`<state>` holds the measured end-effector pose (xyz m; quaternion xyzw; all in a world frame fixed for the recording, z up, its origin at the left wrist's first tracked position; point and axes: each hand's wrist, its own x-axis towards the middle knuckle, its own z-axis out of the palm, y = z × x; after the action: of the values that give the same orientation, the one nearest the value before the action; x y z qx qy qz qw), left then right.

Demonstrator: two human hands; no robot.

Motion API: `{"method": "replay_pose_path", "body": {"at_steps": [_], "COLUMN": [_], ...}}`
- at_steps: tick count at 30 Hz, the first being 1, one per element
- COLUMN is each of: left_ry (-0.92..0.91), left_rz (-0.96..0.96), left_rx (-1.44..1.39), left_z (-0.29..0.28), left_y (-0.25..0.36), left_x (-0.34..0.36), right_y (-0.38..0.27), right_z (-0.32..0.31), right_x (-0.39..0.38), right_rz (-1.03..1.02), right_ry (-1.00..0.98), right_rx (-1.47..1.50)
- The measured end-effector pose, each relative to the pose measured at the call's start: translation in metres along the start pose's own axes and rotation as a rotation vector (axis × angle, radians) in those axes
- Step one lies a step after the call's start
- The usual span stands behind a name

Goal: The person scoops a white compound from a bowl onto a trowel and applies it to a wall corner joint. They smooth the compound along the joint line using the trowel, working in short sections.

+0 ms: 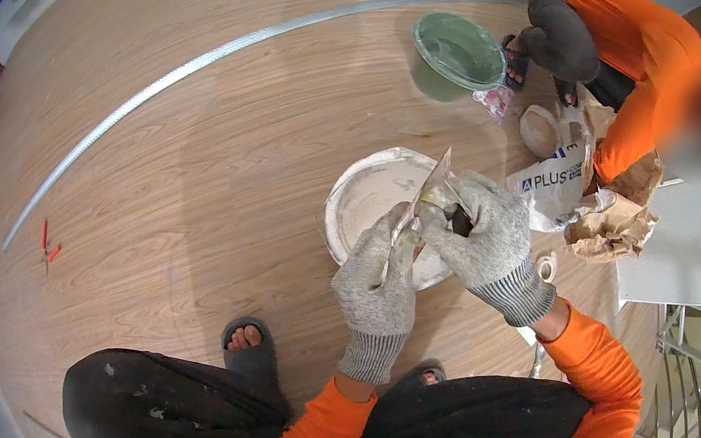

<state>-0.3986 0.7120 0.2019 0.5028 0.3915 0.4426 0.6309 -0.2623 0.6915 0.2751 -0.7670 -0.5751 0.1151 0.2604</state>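
Both my hands wear grey knit gloves and meet over a round white tub (334,207) of pale, smooth paste (378,189). My right hand (482,231) is closed around a putty knife (437,174), its pointed, smeared blade standing up beyond the fingers. Just below and to the left, my left hand (378,274) pinches a thin flat edge between thumb and fingers. Whether that edge belongs to the same knife or to a second one, I cannot tell. The gloves hide the handle, and the right forearm and hand cover part of the tub's right side.
A co-worker in an orange sleeve (636,127) crouches at upper right, one arm by a torn paper sack (615,229). Nearby stand a green bucket (445,83) and a small bowl (541,130). A long metal strip (211,55) curves across the wood floor; red-handled pliers (48,247) lie left.
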Motion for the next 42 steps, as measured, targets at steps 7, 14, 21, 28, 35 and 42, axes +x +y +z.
{"method": "replay_pose_path", "body": {"at_steps": [7,14,21,28,35,42], "left_ry": [-0.006,-0.004,-0.009,0.007,0.005,0.088], "left_rz": [-0.029,-0.101,-0.042,-0.126,-0.141,-0.176], "left_rx": [-0.02,-0.074,0.085,0.032,0.015,-0.032], "left_z": [0.001,0.004,0.0,0.001,0.003,0.005], "left_y": [0.003,0.003,-0.004,0.004,0.001,0.001], "left_x": [0.001,0.001,0.003,0.005,0.008,0.009], "right_y": [0.0,0.006,0.008,0.008,0.01,0.015], "right_z": [-0.003,-0.001,-0.004,-0.006,-0.009,-0.007], "right_x": [0.001,0.0,0.002,0.005,0.007,0.007], "right_rz": [0.108,0.15,0.125,0.113,0.148,0.162], "right_ry": [-0.036,0.008,0.014,0.007,-0.011,-0.013], "right_rx": [0.048,0.054,0.066,0.047,0.058,0.033]}}
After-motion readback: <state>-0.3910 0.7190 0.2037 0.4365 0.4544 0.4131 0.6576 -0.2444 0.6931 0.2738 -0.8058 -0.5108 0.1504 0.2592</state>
